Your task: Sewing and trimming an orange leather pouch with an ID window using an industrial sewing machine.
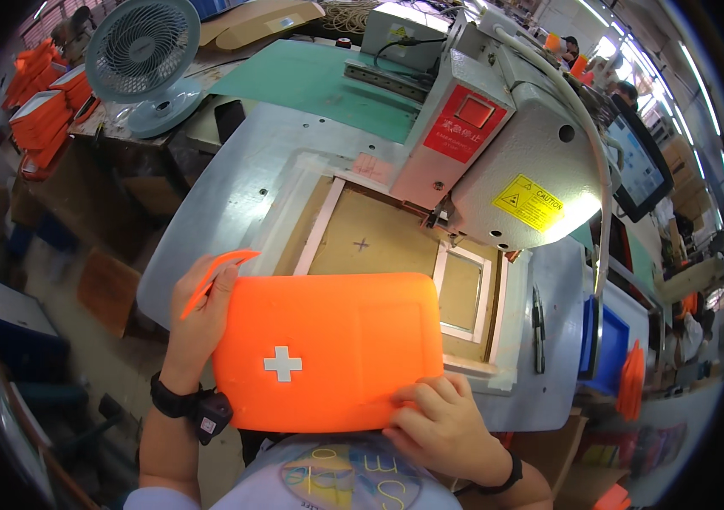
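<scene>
A bright orange first-aid case (353, 314) with rounded corners and a white cross is held up in front of me, over the near edge of the machine table. My left hand (202, 310) grips its upper left side, the thumb up. A curved orange strap (209, 276) also passes through that hand; whether it joins the case is hidden. At the lower right corner, my right hand (443, 425) has its curled fingers on the case, and the thumb is out of sight. Beyond the case lies a tan sewing template (362, 242) with white-edged frames, partly covered by the case.
The sewing machine head (523, 161) stands over the template at the right. A pen (539, 327) lies on the grey table (209, 229). Behind are a fan (143, 51), a green mat (311, 85) and stacked orange cases (39, 127). A screen (638, 161) and blue tray (608, 348) are rightward.
</scene>
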`<action>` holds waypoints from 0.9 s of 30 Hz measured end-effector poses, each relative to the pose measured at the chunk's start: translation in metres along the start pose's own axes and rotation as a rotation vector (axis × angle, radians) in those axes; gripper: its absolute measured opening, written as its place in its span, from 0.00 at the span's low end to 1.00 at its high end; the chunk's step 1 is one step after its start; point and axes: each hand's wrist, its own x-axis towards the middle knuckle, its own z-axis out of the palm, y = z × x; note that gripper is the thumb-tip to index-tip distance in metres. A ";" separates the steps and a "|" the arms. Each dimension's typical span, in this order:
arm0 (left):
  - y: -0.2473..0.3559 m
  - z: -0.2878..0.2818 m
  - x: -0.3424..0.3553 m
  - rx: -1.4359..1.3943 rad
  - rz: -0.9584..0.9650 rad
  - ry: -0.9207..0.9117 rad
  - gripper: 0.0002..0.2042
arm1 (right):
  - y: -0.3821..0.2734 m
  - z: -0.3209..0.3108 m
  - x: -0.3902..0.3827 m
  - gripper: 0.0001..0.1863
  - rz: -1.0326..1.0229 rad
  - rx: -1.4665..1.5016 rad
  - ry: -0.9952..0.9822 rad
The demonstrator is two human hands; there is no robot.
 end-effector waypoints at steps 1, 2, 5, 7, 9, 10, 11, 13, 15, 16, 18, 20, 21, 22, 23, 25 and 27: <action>0.000 0.000 0.000 0.000 0.008 -0.004 0.14 | -0.001 0.000 0.001 0.20 0.003 -0.010 0.019; 0.000 0.001 0.000 0.001 0.017 -0.007 0.14 | -0.002 0.000 0.002 0.20 0.006 -0.020 0.037; 0.000 0.001 0.000 -0.017 -0.021 -0.020 0.14 | -0.007 0.002 0.005 0.19 -0.031 -0.159 0.034; -0.003 0.001 0.000 -0.016 -0.009 -0.016 0.13 | -0.002 -0.001 0.003 0.18 -0.022 0.018 0.011; -0.004 -0.001 0.000 -0.013 -0.003 -0.012 0.13 | 0.000 -0.003 0.006 0.17 -0.002 0.094 0.018; -0.004 0.000 0.000 -0.013 -0.001 -0.015 0.13 | -0.002 -0.002 0.010 0.16 0.018 0.081 0.038; -0.005 0.000 0.000 -0.013 0.000 -0.017 0.13 | -0.004 0.000 0.012 0.15 0.038 0.068 0.057; -0.007 0.001 0.001 -0.040 -0.005 -0.016 0.12 | -0.002 0.011 0.016 0.14 0.023 0.074 0.106; -0.008 0.002 0.001 -0.047 -0.005 -0.018 0.12 | -0.003 0.017 0.019 0.13 0.032 0.065 0.128; -0.008 0.001 0.001 -0.038 -0.001 -0.019 0.12 | -0.003 0.017 0.022 0.12 0.046 0.055 0.125; -0.007 0.000 0.001 -0.028 0.001 -0.023 0.12 | -0.002 0.020 0.028 0.11 0.047 0.040 0.120; -0.006 0.000 0.001 -0.030 0.001 -0.030 0.13 | 0.001 0.025 0.031 0.10 0.020 0.028 0.114; -0.006 0.001 0.001 -0.036 0.005 -0.029 0.13 | 0.003 0.024 0.030 0.09 -0.010 0.043 0.082; -0.006 0.001 0.002 -0.043 0.009 -0.024 0.13 | 0.005 0.023 0.030 0.09 -0.042 0.056 0.050; -0.006 0.001 0.002 -0.050 0.013 -0.020 0.13 | 0.008 0.020 0.029 0.08 -0.075 0.070 0.018; -0.008 0.000 0.001 -0.028 0.012 -0.019 0.13 | 0.012 0.001 0.022 0.08 -0.153 0.526 -0.138; -0.008 -0.001 -0.001 -0.027 0.010 -0.006 0.13 | 0.019 -0.018 0.011 0.07 -0.185 0.762 -0.265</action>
